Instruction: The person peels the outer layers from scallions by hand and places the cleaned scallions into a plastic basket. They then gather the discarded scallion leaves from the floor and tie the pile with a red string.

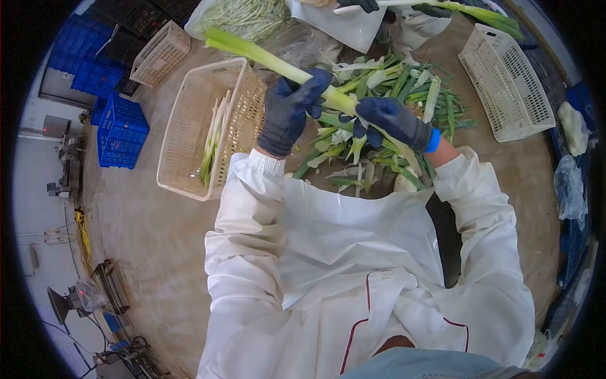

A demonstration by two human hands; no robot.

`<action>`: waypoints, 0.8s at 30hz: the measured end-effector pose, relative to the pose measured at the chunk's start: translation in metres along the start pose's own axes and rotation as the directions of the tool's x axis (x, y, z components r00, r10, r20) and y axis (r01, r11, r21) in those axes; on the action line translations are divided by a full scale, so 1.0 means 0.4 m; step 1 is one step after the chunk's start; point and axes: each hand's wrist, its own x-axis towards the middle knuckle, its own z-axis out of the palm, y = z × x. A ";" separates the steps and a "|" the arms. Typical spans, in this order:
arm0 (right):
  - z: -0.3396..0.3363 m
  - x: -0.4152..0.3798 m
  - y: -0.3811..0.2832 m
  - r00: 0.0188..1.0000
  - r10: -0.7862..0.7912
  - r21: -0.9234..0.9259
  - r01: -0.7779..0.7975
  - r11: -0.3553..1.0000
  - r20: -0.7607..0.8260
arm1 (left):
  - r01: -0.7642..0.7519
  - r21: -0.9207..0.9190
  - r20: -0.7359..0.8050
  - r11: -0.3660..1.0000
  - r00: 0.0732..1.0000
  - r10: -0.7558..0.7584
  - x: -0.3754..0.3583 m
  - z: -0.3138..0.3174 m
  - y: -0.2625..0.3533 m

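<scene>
A thick leek (271, 61) slants across in front of me, its green end up at the left. My left hand (291, 108), in a dark blue-grey work glove, is wrapped round the stalk's middle. Gloved the same way, with a blue band at the wrist, my right hand (394, 121) grips the paler lower end. A pale leaf strip (404, 150) hangs below the right hand; whether it is still attached to the leek is hidden. Under both hands lies a heap of green leek leaves (404, 85). Several slim leeks stand in the white crate (173, 136) at my left.
Across the heap, a co-worker's gloved hands (432, 10) hold another leek (486, 15). A second white crate (505, 82) stands at the right, another (161, 54) at the upper left. Blue crates (123, 132) are stacked leftward. A clear bag (243, 19) of greens lies at the top.
</scene>
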 end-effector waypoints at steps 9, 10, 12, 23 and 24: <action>0.012 0.024 0.023 0.997 0.062 -0.060 -0.065 0.996 -0.039 | 0.003 0.105 -0.184 0.995 0.983 0.017 -0.001 0.005 0.002; 0.010 0.037 0.041 0.996 0.050 -0.069 -0.055 0.996 -0.077 | -0.044 0.150 -0.181 0.988 0.981 0.071 0.001 0.000 0.002; 0.006 0.049 0.046 0.991 -0.028 -0.117 0.013 0.993 -0.134 | -0.131 0.235 -0.170 0.963 0.970 0.173 0.002 -0.007 -0.004; -0.042 0.022 -0.016 0.931 -0.091 -0.413 -0.069 0.908 -0.355 | -0.160 -0.018 -0.092 0.987 0.983 0.158 0.064 -0.218 0.028; -0.034 0.018 -0.009 0.937 -0.074 -0.333 -0.047 0.942 -0.341 | -0.267 0.147 0.011 0.952 0.963 0.269 0.052 -0.170 0.018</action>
